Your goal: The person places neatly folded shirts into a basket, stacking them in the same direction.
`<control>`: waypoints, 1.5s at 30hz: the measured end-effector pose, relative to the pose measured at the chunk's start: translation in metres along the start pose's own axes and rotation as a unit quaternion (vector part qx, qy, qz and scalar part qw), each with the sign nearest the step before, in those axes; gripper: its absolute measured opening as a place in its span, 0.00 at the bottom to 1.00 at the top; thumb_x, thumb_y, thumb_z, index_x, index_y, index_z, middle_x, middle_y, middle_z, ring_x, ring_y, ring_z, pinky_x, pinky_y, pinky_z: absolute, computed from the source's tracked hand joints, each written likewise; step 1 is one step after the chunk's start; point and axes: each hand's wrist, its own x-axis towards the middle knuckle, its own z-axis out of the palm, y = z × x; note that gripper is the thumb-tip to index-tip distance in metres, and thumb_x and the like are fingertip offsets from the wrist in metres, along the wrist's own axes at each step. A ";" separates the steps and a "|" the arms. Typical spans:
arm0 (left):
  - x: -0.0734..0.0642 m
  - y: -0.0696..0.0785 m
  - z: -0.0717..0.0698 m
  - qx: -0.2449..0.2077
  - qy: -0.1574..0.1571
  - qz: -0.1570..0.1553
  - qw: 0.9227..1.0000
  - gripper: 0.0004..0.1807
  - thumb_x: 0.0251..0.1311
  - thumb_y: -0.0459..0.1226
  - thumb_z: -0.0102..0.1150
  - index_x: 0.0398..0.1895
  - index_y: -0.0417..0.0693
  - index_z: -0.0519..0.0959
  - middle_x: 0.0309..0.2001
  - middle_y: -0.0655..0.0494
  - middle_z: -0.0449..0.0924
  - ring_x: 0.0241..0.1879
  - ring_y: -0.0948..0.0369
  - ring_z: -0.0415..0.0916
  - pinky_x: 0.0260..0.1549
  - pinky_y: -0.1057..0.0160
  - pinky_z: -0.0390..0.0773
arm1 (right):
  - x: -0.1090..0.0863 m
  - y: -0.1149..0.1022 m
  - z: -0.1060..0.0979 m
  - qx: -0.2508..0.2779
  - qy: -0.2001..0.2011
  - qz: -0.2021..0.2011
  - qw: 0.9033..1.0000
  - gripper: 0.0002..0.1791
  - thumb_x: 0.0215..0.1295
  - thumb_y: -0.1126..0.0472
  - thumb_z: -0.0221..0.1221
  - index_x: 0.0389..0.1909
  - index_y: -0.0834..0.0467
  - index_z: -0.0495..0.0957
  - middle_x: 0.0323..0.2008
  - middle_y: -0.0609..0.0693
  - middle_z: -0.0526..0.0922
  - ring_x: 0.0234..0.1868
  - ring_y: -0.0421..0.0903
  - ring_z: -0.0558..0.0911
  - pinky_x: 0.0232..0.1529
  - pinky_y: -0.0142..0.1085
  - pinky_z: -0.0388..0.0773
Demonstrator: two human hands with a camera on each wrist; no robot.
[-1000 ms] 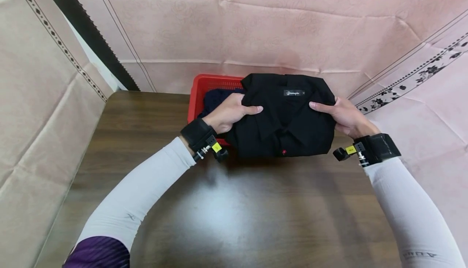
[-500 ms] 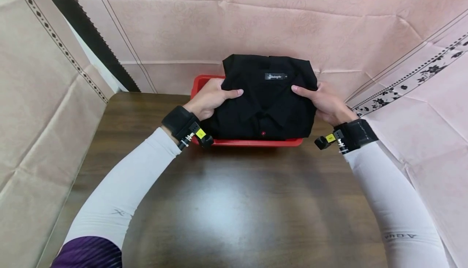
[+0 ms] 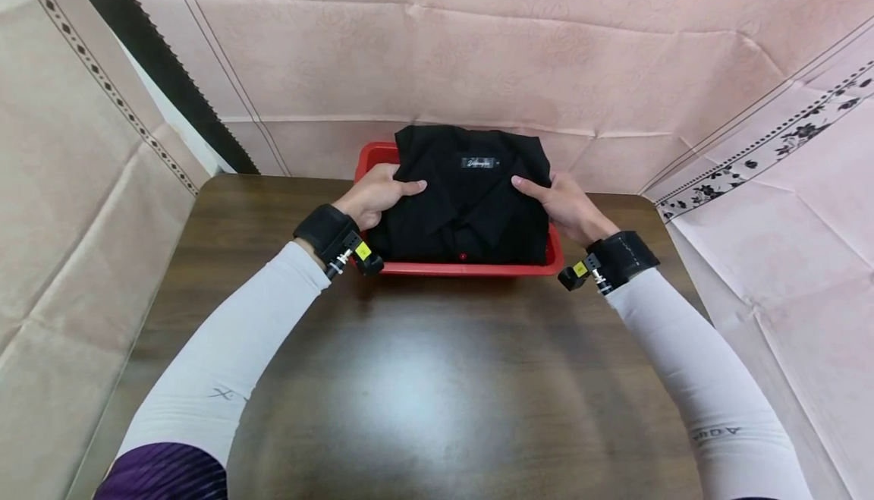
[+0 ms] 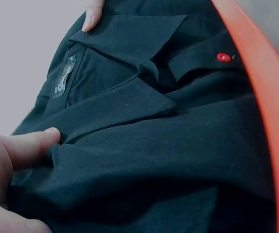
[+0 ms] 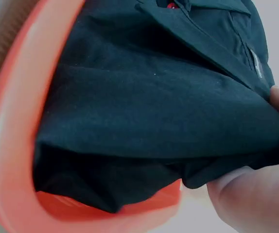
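Note:
A folded black collared shirt (image 3: 471,204) with a label inside its neck and a red button lies over a red plastic basket (image 3: 471,268), its front edge within the basket's rim. My left hand (image 3: 378,193) grips the shirt's left side, thumb on top near the collar. On the opposite side my right hand (image 3: 563,204) holds it the same way, thumb above and fingers below. In the left wrist view the shirt's collar (image 4: 130,102) faces up, beside the red rim. The right wrist view shows the shirt's side fold (image 5: 154,116) hanging just inside the basket's corner.
The basket stands at the back of a brown wooden table (image 3: 410,386), against a pink patterned cloth (image 3: 478,52) that hangs behind. More cloth (image 3: 785,272) covers the right side. Whatever lies under the shirt in the basket is hidden.
Both hands have carried the shirt leftward, first up and back, then down, from the basket's front right to within its rim. Dark blue cloth seen in the basket earlier is now covered.

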 end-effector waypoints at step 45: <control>-0.022 -0.018 0.047 0.521 -0.032 -0.028 0.852 0.41 0.67 0.54 0.50 0.77 0.44 0.54 0.78 0.33 0.36 0.74 0.35 0.36 0.66 0.30 0.49 | 0.016 0.033 0.045 -0.553 -0.119 -0.044 0.823 0.47 0.64 0.36 0.54 0.78 0.55 0.52 0.75 0.70 0.46 0.73 0.65 0.56 0.70 0.57 0.56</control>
